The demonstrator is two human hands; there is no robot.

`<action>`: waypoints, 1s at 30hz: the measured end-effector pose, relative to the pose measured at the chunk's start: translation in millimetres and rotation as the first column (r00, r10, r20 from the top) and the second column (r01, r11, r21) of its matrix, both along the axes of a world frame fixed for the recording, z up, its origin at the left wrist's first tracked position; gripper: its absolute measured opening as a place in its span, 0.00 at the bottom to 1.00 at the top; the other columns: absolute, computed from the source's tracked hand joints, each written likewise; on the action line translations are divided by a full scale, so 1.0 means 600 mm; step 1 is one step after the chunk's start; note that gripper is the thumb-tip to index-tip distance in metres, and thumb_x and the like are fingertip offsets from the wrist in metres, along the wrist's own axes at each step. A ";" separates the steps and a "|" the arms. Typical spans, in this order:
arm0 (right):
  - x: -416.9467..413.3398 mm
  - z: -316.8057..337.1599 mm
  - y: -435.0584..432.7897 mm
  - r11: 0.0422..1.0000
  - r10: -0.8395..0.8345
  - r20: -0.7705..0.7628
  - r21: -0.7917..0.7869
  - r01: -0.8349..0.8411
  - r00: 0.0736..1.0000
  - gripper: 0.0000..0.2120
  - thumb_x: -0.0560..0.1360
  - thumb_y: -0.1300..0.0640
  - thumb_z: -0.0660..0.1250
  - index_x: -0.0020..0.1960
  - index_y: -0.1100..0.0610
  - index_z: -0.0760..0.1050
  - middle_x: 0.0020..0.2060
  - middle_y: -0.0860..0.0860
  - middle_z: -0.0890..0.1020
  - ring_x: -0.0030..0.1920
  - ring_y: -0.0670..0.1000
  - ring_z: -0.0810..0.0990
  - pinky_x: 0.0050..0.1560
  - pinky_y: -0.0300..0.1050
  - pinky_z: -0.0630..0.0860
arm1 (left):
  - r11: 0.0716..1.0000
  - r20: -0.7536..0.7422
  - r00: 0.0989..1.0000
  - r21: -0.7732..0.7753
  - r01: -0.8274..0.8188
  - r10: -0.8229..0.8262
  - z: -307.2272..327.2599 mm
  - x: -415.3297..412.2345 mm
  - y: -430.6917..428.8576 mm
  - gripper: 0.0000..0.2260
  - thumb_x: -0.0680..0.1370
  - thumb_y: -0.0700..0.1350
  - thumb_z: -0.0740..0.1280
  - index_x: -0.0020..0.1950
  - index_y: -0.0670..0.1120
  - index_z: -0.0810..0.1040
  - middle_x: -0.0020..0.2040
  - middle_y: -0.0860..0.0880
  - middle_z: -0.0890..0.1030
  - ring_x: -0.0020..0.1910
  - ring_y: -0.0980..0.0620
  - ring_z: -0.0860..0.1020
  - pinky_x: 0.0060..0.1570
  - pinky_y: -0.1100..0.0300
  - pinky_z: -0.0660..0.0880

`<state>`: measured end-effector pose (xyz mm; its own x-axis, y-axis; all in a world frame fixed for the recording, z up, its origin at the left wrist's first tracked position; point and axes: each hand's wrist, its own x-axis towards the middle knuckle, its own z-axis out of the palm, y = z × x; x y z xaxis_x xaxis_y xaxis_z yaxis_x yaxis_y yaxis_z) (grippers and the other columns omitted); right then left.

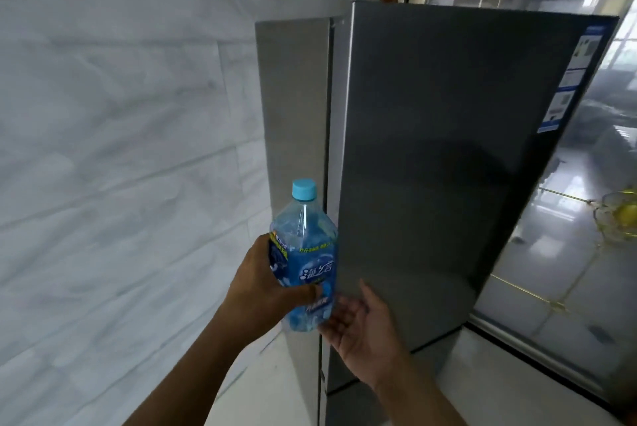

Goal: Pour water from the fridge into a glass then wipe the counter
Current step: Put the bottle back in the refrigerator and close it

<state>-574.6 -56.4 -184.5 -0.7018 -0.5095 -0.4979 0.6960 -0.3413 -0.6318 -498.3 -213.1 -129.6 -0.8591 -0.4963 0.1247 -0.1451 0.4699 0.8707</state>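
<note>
A clear plastic water bottle with a blue label and a light blue cap stands upright in my left hand, which wraps around its lower half. My right hand is open, fingers spread, just right of the bottle's base and against the lower edge of the grey fridge door. That door stands partly ajar, and its inside is hidden. The fridge's grey side panel shows behind the bottle.
A white marbled tile wall fills the left. Right of the fridge are glass sliding panels with gold trim. A glass bowl with something yellow in it sits at the far right edge. Stickers run down the door's right edge.
</note>
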 end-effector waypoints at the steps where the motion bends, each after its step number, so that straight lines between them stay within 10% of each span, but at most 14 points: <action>1: -0.011 0.008 -0.008 0.998 0.019 -0.069 0.060 -0.015 0.997 0.24 0.80 0.46 0.63 0.57 0.68 0.79 0.44 0.64 0.84 0.42 0.59 0.83 0.46 0.53 0.79 | 1.000 -0.008 1.000 0.012 0.014 -0.014 0.005 -0.010 -0.008 0.35 0.63 0.49 0.83 0.65 0.53 0.69 0.57 0.57 0.79 0.55 0.57 0.79 0.50 0.62 0.79; 5: -0.060 0.045 -0.038 0.924 0.206 -0.568 0.381 0.033 0.797 0.12 0.83 0.56 0.59 0.52 0.61 0.79 0.42 0.58 0.86 0.44 0.53 0.85 0.43 0.45 0.81 | 0.998 -0.056 0.997 0.036 0.046 -0.043 0.035 -0.050 -0.033 0.33 0.65 0.46 0.82 0.65 0.52 0.69 0.57 0.58 0.78 0.55 0.60 0.78 0.45 0.69 0.76; 9: -0.096 0.083 -0.062 0.819 0.323 -0.944 0.317 0.478 0.073 0.14 0.84 0.55 0.57 0.47 0.60 0.76 0.39 0.49 0.79 0.37 0.41 0.77 0.36 0.29 0.69 | 0.998 -0.127 0.992 0.057 0.024 -0.016 0.081 -0.078 -0.056 0.32 0.65 0.43 0.82 0.64 0.51 0.71 0.56 0.57 0.79 0.54 0.59 0.79 0.45 0.67 0.78; 13: -0.144 0.117 -0.080 0.666 0.447 -0.735 -0.107 0.738 -0.510 0.22 0.83 0.49 0.53 0.48 0.62 0.80 0.44 0.55 0.76 0.46 0.51 0.72 0.46 0.41 0.69 | 0.999 -0.157 0.987 0.022 0.032 -0.029 0.120 -0.094 -0.081 0.33 0.64 0.42 0.82 0.65 0.51 0.71 0.56 0.57 0.79 0.54 0.59 0.79 0.47 0.66 0.78; 19: -0.198 0.204 -0.109 0.526 0.522 -0.624 -0.300 0.796 -0.581 0.18 0.77 0.51 0.67 0.64 0.58 0.73 0.65 0.60 0.63 0.70 0.65 0.63 0.67 0.67 0.66 | 0.999 -0.180 0.984 0.050 0.015 -0.005 0.137 -0.111 -0.104 0.33 0.63 0.43 0.83 0.63 0.51 0.73 0.55 0.57 0.81 0.54 0.58 0.80 0.51 0.58 0.80; 30: -0.185 0.207 -0.111 0.501 0.585 -0.638 -0.202 0.841 -0.502 0.22 0.83 0.48 0.56 0.62 0.63 0.78 0.72 0.62 0.59 0.75 0.67 0.56 0.75 0.67 0.56 | 0.993 -0.178 0.981 0.072 0.092 -0.078 0.143 -0.116 -0.096 0.31 0.65 0.42 0.82 0.64 0.51 0.72 0.55 0.58 0.80 0.52 0.59 0.80 0.50 0.61 0.80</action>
